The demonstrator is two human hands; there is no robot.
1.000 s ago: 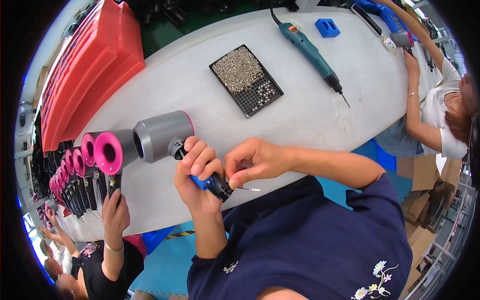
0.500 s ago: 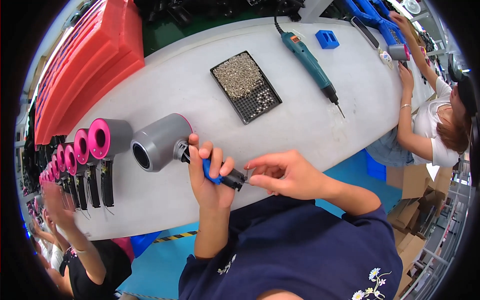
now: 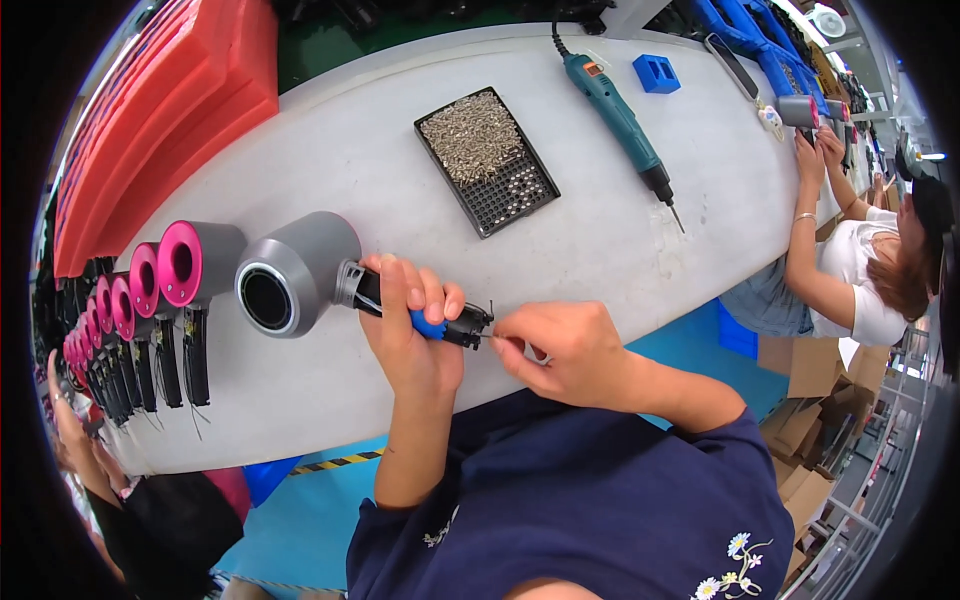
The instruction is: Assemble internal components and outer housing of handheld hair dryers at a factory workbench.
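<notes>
A grey hair dryer [image 3: 305, 262] with an unfinished black handle lies across my left hand [image 3: 415, 320], whose fingers wrap round that handle. Blue material [image 3: 428, 325] shows between the fingers, and the dark handle end [image 3: 468, 326] points right with thin wires coming out. My right hand [image 3: 565, 345] pinches a thin wire [image 3: 490, 335] at this end, thumb and forefinger together. The dryer's round open end with a silver ring faces toward the lower left.
Several grey and pink hair dryers [image 3: 200, 265] stand in a row at left. Beyond lie a screw tray [image 3: 485, 160], a teal electric screwdriver [image 3: 620, 120], and a blue block [image 3: 656, 74]. Red foam [image 3: 170, 120] is stacked far left. A co-worker [image 3: 850, 260] works at right, another [image 3: 170, 520] at lower left.
My right thumb and forefinger have closed at the wire end of the handle. The dryer has shifted slightly left. At right, the co-worker's raised arm has come down to a dryer.
</notes>
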